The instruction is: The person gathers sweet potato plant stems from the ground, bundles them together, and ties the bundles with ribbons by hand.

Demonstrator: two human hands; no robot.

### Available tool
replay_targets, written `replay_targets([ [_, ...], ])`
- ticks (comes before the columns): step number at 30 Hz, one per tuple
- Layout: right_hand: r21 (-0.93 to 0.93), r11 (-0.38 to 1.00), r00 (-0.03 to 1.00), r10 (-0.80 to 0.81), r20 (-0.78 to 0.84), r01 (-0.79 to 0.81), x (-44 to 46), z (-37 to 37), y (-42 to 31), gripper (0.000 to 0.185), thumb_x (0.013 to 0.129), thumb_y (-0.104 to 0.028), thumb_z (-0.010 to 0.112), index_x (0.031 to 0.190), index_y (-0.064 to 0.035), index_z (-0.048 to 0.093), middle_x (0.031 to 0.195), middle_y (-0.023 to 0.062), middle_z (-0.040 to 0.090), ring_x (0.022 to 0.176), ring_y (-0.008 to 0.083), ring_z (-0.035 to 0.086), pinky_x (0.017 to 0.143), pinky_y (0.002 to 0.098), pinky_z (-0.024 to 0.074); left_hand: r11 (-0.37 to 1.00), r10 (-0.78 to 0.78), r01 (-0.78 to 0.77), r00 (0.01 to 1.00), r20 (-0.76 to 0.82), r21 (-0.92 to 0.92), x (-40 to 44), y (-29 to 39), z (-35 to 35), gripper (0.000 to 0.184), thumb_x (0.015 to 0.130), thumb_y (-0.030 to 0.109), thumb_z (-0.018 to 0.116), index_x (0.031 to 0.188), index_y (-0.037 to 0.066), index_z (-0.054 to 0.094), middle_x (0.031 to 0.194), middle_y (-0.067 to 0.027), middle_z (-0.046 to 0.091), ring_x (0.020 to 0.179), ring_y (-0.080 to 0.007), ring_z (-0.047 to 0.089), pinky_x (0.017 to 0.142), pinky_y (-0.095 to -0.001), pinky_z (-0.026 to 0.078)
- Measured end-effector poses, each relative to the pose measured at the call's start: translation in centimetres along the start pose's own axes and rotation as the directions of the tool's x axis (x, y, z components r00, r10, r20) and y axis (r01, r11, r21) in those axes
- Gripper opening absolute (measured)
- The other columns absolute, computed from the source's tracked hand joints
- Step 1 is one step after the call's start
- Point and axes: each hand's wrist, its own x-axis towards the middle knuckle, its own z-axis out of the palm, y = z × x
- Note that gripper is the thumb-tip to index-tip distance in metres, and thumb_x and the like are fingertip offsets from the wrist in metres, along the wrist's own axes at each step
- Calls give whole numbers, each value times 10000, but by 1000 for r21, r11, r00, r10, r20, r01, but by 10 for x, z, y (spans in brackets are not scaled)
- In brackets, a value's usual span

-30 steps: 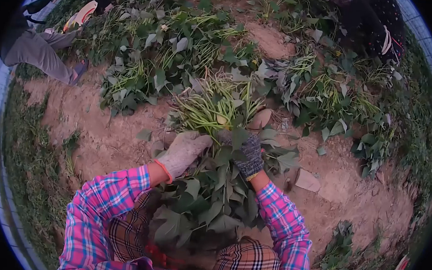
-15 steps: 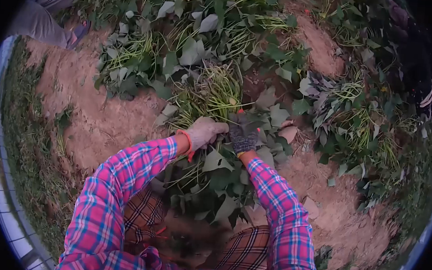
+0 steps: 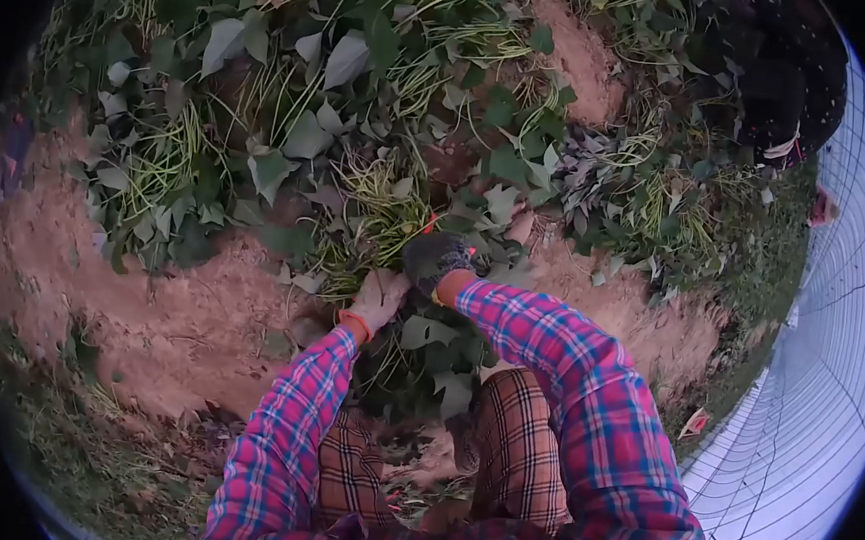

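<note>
A bundle of leafy vines (image 3: 387, 199) lies in front of me, its pale green stems above my hands and broad leaves hanging below. My left hand (image 3: 382, 299), in a light glove with an orange cuff, is closed on the stems at the bundle's lower side. Right beside it, my right hand (image 3: 437, 260), in a dark grey glove, curls over the same bundle from the right. Small red-orange bits show at this glove's upper edge; whether they are a tie or part of the glove I cannot tell. The fingertips of both hands are mostly hidden.
More heaps of cut vines (image 3: 185, 157) lie at the left, and another heap (image 3: 673, 202) at the right. Bare reddish soil (image 3: 168, 322) shows between them. Another person in dark speckled clothing (image 3: 816, 96) is at the upper right. White sheeting (image 3: 803, 426) borders the right side.
The view has swung, bringing the white sheeting into sight at right. My right hand has turned more over the bundle, its elbow farther out. My left hand stays at the stems.
</note>
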Motion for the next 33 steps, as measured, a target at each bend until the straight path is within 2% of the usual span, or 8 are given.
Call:
replay_targets([
  [3,-106,951,780,299,550,-290,68,-103,-19,229,756,-226,542,924,-106,640,853,130,657,771,321,626,605,464,462,755,475,-394,880,-24,525,18,-36,7,212,844,238,469,865,50,563,646,-125,559,553,-298,530,508,-367,407],
  [6,-217,940,380,308,872,-263,95,-147,-22,277,825,-320,491,1018,-196,647,1077,23,619,960,198,579,820,399,441,876,349,-178,875,-335,448,10,-57,24,213,829,203,445,920,58,572,811,-169,588,794,-376,535,702,-418,416],
  [8,-170,924,664,366,653,-342,65,-84,-12,243,715,-311,586,895,-189,693,874,58,666,792,248,626,673,425,483,869,314,-215,936,-159,446,-3,0,5,223,834,206,439,927,54,573,857,-175,583,859,-380,518,754,-422,397],
  [18,-44,993,757,112,643,-109,45,-32,2,251,698,-281,598,919,-214,698,980,90,650,951,240,606,780,427,482,998,-66,66,998,-16,-11,6,-1,-6,234,844,229,512,799,8,573,717,-146,603,673,-302,570,587,-364,410],
  [22,-63,997,831,69,552,-41,68,16,7,258,721,-269,594,958,-232,689,1014,64,646,968,219,603,777,428,476,947,274,-264,961,-35,185,41,-72,-17,193,814,209,534,790,25,589,666,-110,594,643,-248,577,566,-339,416],
  [28,18,1000,865,11,501,-23,80,-7,5,233,738,-264,570,929,-201,687,979,73,650,926,235,612,761,421,482,726,49,-70,998,50,684,-4,50,7,170,775,215,557,790,50,593,624,-84,568,532,-218,556,487,-330,443],
  [31,55,997,894,23,448,-53,77,-28,6,224,747,-261,558,914,-186,687,962,78,651,906,243,617,752,418,486,900,-435,421,849,-300,-111,-8,74,26,450,827,457,523,771,17,601,612,-102,566,560,-243,584,505,-338,461],
  [33,79,994,914,31,405,-69,71,-43,6,220,753,-259,550,905,-175,686,950,81,653,892,248,620,747,415,488,898,-397,435,865,-308,66,18,10,-12,561,816,533,499,771,-15,610,648,-139,597,598,-263,600,550,-366,459],
])
